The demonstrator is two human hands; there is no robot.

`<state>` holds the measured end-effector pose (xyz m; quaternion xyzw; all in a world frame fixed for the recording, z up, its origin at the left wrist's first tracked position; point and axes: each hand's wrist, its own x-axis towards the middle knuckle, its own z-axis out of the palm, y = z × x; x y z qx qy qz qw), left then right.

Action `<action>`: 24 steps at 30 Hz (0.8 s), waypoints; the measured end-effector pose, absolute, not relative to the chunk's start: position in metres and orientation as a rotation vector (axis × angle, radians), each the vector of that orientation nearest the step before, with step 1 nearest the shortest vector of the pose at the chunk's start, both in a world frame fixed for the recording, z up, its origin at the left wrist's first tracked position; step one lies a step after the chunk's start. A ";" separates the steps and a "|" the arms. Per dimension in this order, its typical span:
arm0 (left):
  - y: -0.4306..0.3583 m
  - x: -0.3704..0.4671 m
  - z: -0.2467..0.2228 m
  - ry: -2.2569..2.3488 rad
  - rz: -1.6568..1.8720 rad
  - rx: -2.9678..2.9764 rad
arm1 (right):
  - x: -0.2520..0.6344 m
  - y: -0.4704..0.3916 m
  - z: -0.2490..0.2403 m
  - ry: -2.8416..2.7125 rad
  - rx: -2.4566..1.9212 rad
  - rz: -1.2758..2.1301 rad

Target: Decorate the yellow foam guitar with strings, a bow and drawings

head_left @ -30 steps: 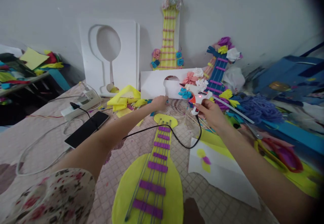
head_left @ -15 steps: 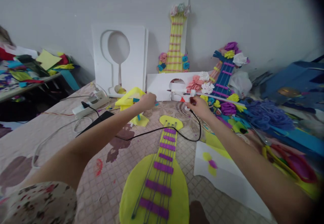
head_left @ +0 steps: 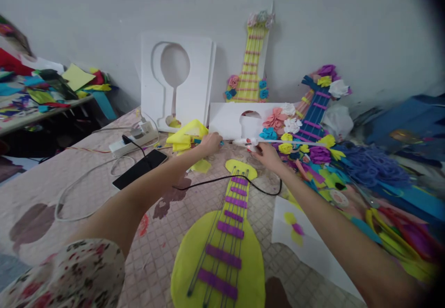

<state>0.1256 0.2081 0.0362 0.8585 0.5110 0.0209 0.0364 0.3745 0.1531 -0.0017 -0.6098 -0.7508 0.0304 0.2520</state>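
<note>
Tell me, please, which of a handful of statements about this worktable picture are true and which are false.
1. The right hand holds a white glue gun. True.
2. The strips across the guitar lying on the table are green. False: the yellow guitar on the table has purple strips.
3. A black cord passes across the neck end of that guitar. True.
4. The phone lies to the right of that guitar. False: the phone lies to its left.
5. The left hand is near the yellow paper. True.
6. The white board with the round hole lies flat. False: the white board stands upright.
</note>
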 end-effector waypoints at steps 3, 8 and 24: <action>0.214 0.130 0.029 1.541 0.133 2.596 | 0.377 0.150 -0.002 -2.058 -1.660 0.068; 0.229 0.125 0.031 1.591 0.381 2.430 | 0.377 0.147 -0.001 -2.056 -1.669 0.069; 0.214 0.072 0.088 1.312 0.908 1.590 | 0.372 0.142 0.004 -1.988 -1.584 0.121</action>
